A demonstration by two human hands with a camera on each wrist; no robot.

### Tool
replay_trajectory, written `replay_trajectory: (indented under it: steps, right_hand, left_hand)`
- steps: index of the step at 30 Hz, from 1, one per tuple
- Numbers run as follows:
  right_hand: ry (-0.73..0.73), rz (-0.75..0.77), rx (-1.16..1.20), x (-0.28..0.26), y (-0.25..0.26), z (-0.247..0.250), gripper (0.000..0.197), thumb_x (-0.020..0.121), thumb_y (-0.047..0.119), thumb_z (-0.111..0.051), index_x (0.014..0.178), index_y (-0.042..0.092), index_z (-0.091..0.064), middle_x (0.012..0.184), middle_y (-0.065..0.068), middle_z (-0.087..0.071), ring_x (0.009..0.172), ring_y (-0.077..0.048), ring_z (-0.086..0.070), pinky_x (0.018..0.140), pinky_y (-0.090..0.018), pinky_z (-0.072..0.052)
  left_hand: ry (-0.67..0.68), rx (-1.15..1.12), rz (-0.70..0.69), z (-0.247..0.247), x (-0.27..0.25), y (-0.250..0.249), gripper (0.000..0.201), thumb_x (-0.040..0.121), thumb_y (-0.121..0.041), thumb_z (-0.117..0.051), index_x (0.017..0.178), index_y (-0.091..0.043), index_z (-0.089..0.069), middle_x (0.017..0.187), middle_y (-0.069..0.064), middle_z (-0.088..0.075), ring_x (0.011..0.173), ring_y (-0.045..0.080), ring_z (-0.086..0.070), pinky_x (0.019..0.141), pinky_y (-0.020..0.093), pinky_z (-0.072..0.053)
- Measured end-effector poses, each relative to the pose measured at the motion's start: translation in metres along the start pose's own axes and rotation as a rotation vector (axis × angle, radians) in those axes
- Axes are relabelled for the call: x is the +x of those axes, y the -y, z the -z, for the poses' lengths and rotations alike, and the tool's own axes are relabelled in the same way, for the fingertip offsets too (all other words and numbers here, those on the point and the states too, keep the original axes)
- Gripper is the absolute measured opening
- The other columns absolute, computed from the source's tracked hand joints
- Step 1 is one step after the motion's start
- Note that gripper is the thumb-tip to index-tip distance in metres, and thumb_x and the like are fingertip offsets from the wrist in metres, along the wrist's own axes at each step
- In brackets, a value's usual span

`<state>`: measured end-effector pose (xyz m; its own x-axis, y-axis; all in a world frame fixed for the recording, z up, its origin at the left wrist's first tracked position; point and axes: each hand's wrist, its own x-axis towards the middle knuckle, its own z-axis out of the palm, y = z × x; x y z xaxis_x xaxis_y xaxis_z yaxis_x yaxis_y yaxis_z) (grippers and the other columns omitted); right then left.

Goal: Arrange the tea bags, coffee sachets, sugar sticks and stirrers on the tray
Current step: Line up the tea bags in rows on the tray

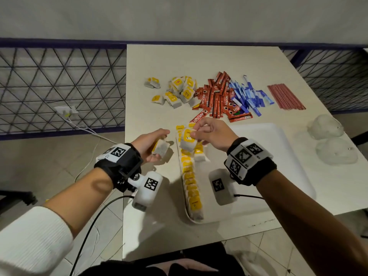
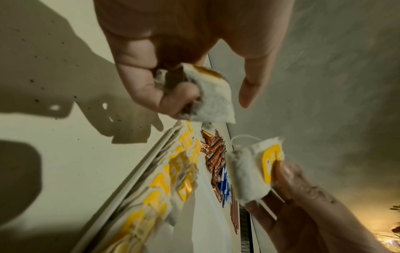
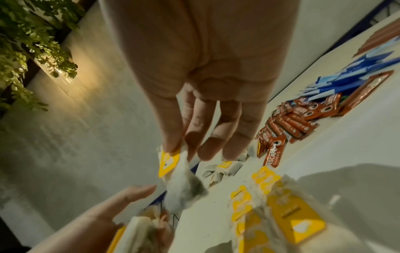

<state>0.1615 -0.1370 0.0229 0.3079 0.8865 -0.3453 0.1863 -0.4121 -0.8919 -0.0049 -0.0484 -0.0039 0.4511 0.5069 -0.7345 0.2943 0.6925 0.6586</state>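
Observation:
My left hand [image 1: 153, 145] grips a tea bag [image 1: 161, 148] just left of the white tray [image 1: 278, 156]. The same tea bag [image 2: 207, 95] sits between curled fingers [image 2: 177, 95] in the left wrist view. My right hand [image 1: 207, 132] pinches another tea bag [image 1: 187, 140] by its yellow tag, above the tray's far left corner; that tea bag [image 3: 179, 184] hangs from the fingertips [image 3: 171, 143]. A row of tea bags [image 1: 192, 188] lies along the tray's left edge. Loose tea bags [image 1: 179, 90], red coffee sachets [image 1: 217, 96], blue sugar sticks [image 1: 249, 94] and reddish stirrers [image 1: 285, 96] lie beyond the tray.
The white table [image 1: 159, 60] has its left edge close to my left hand. A dark wire fence [image 1: 59, 86] runs behind it. Two clear lumpy wrappers [image 1: 330, 144] lie right of the tray. A cable [image 1: 95, 222] hangs from my left wrist.

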Motion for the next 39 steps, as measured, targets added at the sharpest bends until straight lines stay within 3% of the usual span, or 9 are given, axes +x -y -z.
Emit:
replay_trajectory:
  steps: [8, 10, 12, 24, 27, 32, 34, 36, 39]
  right_hand:
    - [0.039, -0.001, -0.01, -0.007, -0.013, 0.023, 0.016, 0.081, 0.008, -0.068, 0.075, 0.018, -0.057, 0.052, 0.007, -0.061, 0.047, 0.002, -0.052, 0.052, -0.014, -0.042]
    - [0.057, -0.009, -0.005, -0.006, -0.018, 0.028, 0.016, 0.081, 0.008, -0.068, 0.076, 0.017, -0.057, 0.05, 0.009, -0.062, 0.046, 0.002, -0.054, 0.051, -0.013, -0.043]
    - [0.074, -0.026, 0.004, -0.006, -0.024, 0.033, 0.016, 0.081, 0.008, -0.068, 0.076, 0.017, -0.056, 0.048, 0.01, -0.062, 0.045, 0.002, -0.053, 0.05, -0.013, -0.043]
    - [0.211, -0.128, -0.066, 0.002, -0.057, 0.042, 0.013, 0.081, 0.007, -0.068, 0.076, 0.011, -0.057, 0.057, -0.002, -0.06, 0.043, -0.002, -0.056, 0.055, -0.015, -0.051]
    - [0.264, -0.119, -0.122, 0.005, -0.066, 0.039, 0.015, 0.08, 0.007, -0.069, 0.073, 0.013, -0.057, 0.05, 0.002, -0.061, 0.042, -0.003, -0.057, 0.054, -0.015, -0.051]
    - [0.268, -0.129, -0.161, 0.016, -0.074, 0.029, 0.016, 0.081, 0.008, -0.069, 0.072, 0.013, -0.057, 0.055, -0.004, -0.06, 0.053, -0.017, -0.056, 0.069, -0.032, -0.055]
    - [0.254, -0.137, -0.175, 0.022, -0.075, 0.027, 0.016, 0.081, 0.009, -0.069, 0.072, 0.014, -0.057, 0.06, -0.007, -0.06, 0.057, -0.02, -0.056, 0.075, -0.035, -0.055]
    - [0.24, -0.142, -0.185, 0.026, -0.076, 0.027, 0.014, 0.081, 0.011, -0.07, 0.074, 0.014, -0.058, 0.061, -0.006, -0.061, 0.057, -0.018, -0.056, 0.071, -0.031, -0.054]
    - [0.219, -0.146, -0.191, 0.03, -0.075, 0.029, 0.013, 0.081, 0.013, -0.07, 0.075, 0.014, -0.059, 0.058, -0.004, -0.057, 0.049, -0.014, -0.049, 0.054, -0.023, -0.046]
  left_hand:
    - [0.113, 0.382, -0.279, -0.024, -0.007, -0.003, 0.012, 0.086, -0.018, -0.063, 0.091, -0.029, -0.065, 0.057, -0.012, -0.059, 0.049, 0.001, -0.052, 0.041, 0.014, -0.035]
    - [0.201, 0.449, -0.303, -0.034, -0.006, -0.001, 0.013, 0.086, -0.012, -0.062, 0.09, -0.024, -0.064, 0.066, -0.003, -0.06, 0.053, 0.001, -0.055, 0.057, 0.014, -0.043]
    - [0.229, 0.518, -0.301, -0.042, -0.004, 0.002, 0.011, 0.086, -0.01, -0.062, 0.085, -0.021, -0.062, 0.067, 0.0, -0.061, 0.056, 0.001, -0.057, 0.071, 0.015, -0.043]
    - [0.146, 0.707, -0.131, -0.065, -0.003, 0.039, 0.006, 0.084, -0.021, -0.065, 0.083, -0.026, -0.062, 0.053, -0.017, -0.061, 0.066, -0.002, -0.055, 0.08, 0.015, -0.039]
    - [0.104, 0.775, -0.078, -0.072, -0.007, 0.046, 0.012, 0.073, -0.033, -0.066, 0.082, -0.026, -0.062, 0.058, -0.016, -0.062, 0.075, 0.008, -0.056, 0.087, 0.033, -0.046]
    - [-0.057, 0.855, -0.024, -0.078, -0.01, 0.046, 0.02, 0.082, -0.033, -0.064, 0.098, -0.022, -0.065, 0.081, 0.004, -0.057, 0.075, 0.023, -0.054, 0.059, 0.029, -0.05]
    - [-0.108, 0.847, -0.02, -0.077, -0.011, 0.042, 0.025, 0.081, -0.035, -0.064, 0.101, -0.022, -0.066, 0.082, 0.007, -0.06, 0.07, 0.024, -0.055, 0.061, 0.03, -0.051]
    - [-0.138, 0.827, -0.012, -0.075, -0.011, 0.038, 0.03, 0.076, -0.04, -0.066, 0.1, -0.02, -0.067, 0.075, 0.007, -0.061, 0.063, 0.023, -0.055, 0.062, 0.031, -0.051]
    - [-0.178, 0.801, -0.002, -0.072, -0.011, 0.033, 0.016, 0.085, -0.031, -0.062, 0.087, -0.015, -0.064, 0.056, 0.003, -0.046, 0.042, 0.015, -0.046, 0.043, 0.02, -0.042]
